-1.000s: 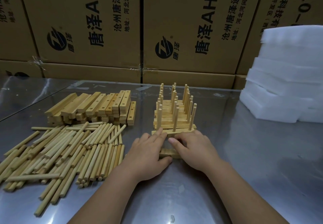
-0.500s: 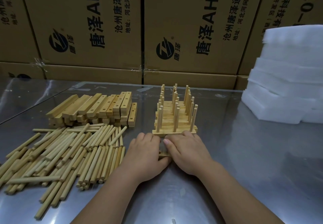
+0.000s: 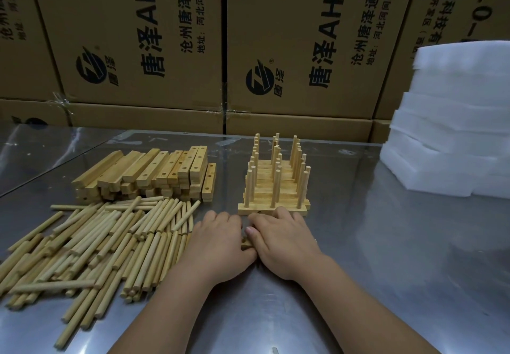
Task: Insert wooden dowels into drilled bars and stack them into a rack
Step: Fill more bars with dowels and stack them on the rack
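Note:
A rack of stacked drilled bars with upright dowels stands at mid-table. Just in front of it, my left hand and my right hand lie side by side, fingers curled down over a small wooden bar. Only a sliver of that bar shows between the hands. My right fingertips reach the rack's front bar. Loose dowels lie in a wide pile to the left. Behind them sits a stack of drilled bars.
The steel table is reflective. A pile of white foam sheets stands at the right. Printed cardboard boxes form a wall along the table's back edge.
My hands have drawn closer together over the small bar, hiding most of it. The rack, the dowel pile and the bar stack have not moved.

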